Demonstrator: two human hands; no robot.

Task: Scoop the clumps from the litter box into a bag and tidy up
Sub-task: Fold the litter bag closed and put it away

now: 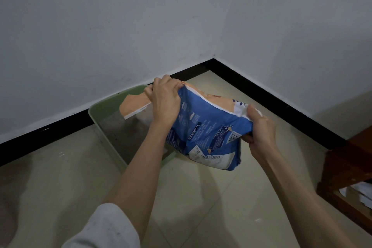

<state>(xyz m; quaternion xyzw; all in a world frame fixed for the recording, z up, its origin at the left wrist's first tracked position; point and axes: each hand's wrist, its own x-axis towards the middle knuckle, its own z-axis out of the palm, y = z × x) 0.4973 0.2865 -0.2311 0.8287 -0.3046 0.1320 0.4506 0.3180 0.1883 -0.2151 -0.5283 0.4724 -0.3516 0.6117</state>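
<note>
A pale green litter box (pixel 96 111) stands on the floor against the wall, with grey litter (pixel 122 133) inside. Both my hands hold a blue and orange litter bag (pixel 203 129) above its right end. My left hand (pixel 165 100) grips the bag's upper left edge, where an orange flap hangs over the box. My right hand (pixel 259 129) grips the bag's right side near a barcode. The bag is tilted and hides the box's far right part.
White walls with a black skirting board (pixel 261 94) meet in a corner behind the box. A dark wooden piece of furniture (pixel 346 167) stands at the right. Beige floor tiles (pixel 201 197) lie in front.
</note>
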